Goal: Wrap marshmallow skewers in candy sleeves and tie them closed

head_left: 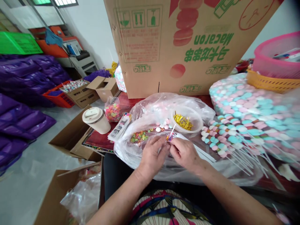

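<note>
My left hand (153, 154) and my right hand (185, 152) meet over the plastic sheet, both with fingers closed in a pinch. Between the fingertips is a small colourful candy wrapper (168, 137). A thin white stick (172, 129) pokes up out of it, and the lower part is hidden by my fingers. Just beyond stands a round clear tub (198, 123) of gold twist ties (182, 122). Ring-shaped candies (140, 136) lie on the sheet left of my hands, with pink and white candies (165, 123) behind. Several marshmallow skewers (225, 134) are piled to the right.
A large cardboard box (145, 78) rises at the back of the table. On the left are a white cup (96, 120), a bag of bright candies (112, 111) and a packet stack (120, 127). A huge marshmallow bag (257, 103) and pink basket (269, 59) fill the right.
</note>
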A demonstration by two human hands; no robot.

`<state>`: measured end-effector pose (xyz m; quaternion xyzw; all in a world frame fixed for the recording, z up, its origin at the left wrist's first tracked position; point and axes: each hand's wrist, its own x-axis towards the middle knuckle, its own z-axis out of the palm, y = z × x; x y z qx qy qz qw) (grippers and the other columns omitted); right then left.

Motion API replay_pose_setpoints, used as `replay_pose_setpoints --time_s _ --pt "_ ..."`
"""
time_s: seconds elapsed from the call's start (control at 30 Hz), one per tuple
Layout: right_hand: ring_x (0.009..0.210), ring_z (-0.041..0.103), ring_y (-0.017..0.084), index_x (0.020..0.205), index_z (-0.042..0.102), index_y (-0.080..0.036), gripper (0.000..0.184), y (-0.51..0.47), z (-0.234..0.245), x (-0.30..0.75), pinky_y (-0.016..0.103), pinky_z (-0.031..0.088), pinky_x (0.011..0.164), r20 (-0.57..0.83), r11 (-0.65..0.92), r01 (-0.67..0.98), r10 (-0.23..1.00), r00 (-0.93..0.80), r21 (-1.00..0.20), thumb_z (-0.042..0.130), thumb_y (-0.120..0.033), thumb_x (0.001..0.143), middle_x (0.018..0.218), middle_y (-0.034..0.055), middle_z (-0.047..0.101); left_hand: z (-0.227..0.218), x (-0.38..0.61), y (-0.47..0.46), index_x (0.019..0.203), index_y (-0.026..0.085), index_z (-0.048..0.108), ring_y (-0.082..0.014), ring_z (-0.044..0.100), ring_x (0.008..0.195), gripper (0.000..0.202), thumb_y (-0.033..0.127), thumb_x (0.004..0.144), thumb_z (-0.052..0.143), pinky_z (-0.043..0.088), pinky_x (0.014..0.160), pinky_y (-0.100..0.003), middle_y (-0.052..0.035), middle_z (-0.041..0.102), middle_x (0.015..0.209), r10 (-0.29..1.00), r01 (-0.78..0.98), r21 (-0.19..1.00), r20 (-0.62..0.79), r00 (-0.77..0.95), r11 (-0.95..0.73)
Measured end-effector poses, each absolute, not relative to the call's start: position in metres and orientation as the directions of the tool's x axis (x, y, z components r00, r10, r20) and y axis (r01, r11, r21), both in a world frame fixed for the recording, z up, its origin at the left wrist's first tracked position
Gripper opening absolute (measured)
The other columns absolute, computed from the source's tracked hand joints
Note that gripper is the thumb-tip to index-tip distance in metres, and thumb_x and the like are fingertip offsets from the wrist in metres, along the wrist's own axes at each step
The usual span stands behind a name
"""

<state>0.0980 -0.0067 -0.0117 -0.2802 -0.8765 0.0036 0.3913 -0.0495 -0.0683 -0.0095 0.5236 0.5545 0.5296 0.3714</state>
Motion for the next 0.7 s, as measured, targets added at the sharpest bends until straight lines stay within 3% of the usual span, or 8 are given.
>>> replay_pose_setpoints --time_s 0.07,0.13,0.2,0.27,0.33,0.47,0.6,0.7 --pt "0.052 0.05 0.012 0.071 0.053 -0.018 0.019 -0.007 -0.002 0.098 0.025 0.036 0.054 0.728 0.808 0.509 0.537 -0.426 -0.297 0.044 -0.013 0.087 0.057 0.0 0.056 -0.007 -0.048 -0.077 0.118 0.022 0.059 -0.024 0.062 0.085 0.053 0.054 0.076 0.063 0.05 0.077 -0.039 -0.0093 0.068 0.095 0.972 0.239 0.971 0.03 -0.231 0.027" --pt "0.053 0.048 0.012 0.07 0.053 -0.019 0.018 -0.015 0.005 0.093 0.025 0.035 0.054 0.749 0.806 0.491 0.541 -0.382 -0.331 0.046 -0.014 0.086 0.057 -0.0006 0.054 -0.003 -0.052 -0.083 0.132 0.02 0.046 -0.0227 0.063 0.067 0.071 0.068 0.08 0.047 0.051 0.065 -0.039 -0.0084 0.067 0.081 0.953 0.031 0.955 -0.293 -0.075 0.295" --pt "0.054 0.047 0.013 0.069 0.052 -0.018 0.019 -0.028 0.009 0.084 0.026 0.034 0.055 0.737 0.869 0.385 0.477 -0.479 -0.312 0.043 -0.016 0.086 0.058 0.0003 0.053 0.005 -0.068 -0.086 0.135 0.018 0.041 -0.022 0.063 0.06 0.081 0.077 0.081 0.027 0.051 0.061 -0.039 -0.0077 0.067 0.075 0.899 -0.267 0.859 -0.415 0.138 0.437" --pt "0.054 0.047 0.013 0.068 0.051 -0.018 0.02 -0.038 0.01 0.073 0.027 0.034 0.054 0.654 0.888 0.264 0.458 -0.602 -0.378 0.04 -0.017 0.084 0.059 0.001 0.054 0.014 -0.093 -0.085 0.131 0.02 0.047 -0.0226 0.064 0.067 0.087 0.082 0.077 0.017 0.052 0.07 -0.042 -0.0078 0.068 0.079 0.952 -0.534 0.792 -0.295 0.088 0.295" --pt "0.053 0.046 0.012 0.066 0.048 -0.019 0.02 -0.043 0.009 0.064 0.025 0.033 0.051 0.52 0.764 0.257 0.605 -0.603 -0.591 0.039 -0.016 0.084 0.057 -0.0005 0.052 0.02 -0.119 -0.085 0.128 0.023 0.053 -0.0231 0.064 0.071 0.091 0.085 0.074 0.014 0.05 0.08 -0.046 -0.0059 0.069 0.076 0.986 -0.61 0.788 -0.152 -0.062 0.083" --pt "0.053 0.043 0.009 0.064 0.044 -0.019 0.019 -0.05 0.009 0.056 0.022 0.033 0.053 0.291 0.477 0.229 0.782 -0.552 -0.848 0.043 -0.015 0.082 0.057 -0.0031 0.048 0.015 -0.139 -0.088 0.113 0.014 0.066 -0.0291 0.066 0.077 0.092 0.085 0.073 0.024 0.046 0.085 -0.052 -0.0103 0.069 0.069 0.921 -0.393 0.835 -0.321 0.22 0.385" --pt "0.054 0.044 0.009 0.063 0.045 -0.019 0.018 -0.056 0.006 0.05 0.023 0.034 0.054 0.193 0.342 0.148 0.781 -0.594 -0.928 0.044 -0.017 0.081 0.058 -0.0033 0.049 0.012 -0.132 -0.095 0.095 0.02 0.073 -0.0287 0.067 0.08 0.09 0.088 0.07 0.02 0.045 0.093 -0.053 -0.0062 0.069 0.063 0.977 -0.545 0.813 -0.203 0.068 0.207" --pt "0.057 0.047 0.01 0.063 0.048 -0.019 0.018 -0.052 0.005 0.046 0.022 0.038 0.056 0.069 0.137 0.11 0.877 -0.476 -0.985 0.047 -0.02 0.081 0.06 -0.0027 0.052 0.012 -0.126 -0.098 0.068 0.016 0.072 -0.0306 0.067 0.076 0.081 0.084 0.073 0.029 0.046 0.092 -0.053 -0.0076 0.063 0.05 0.951 -0.431 0.848 -0.267 0.156 0.309"
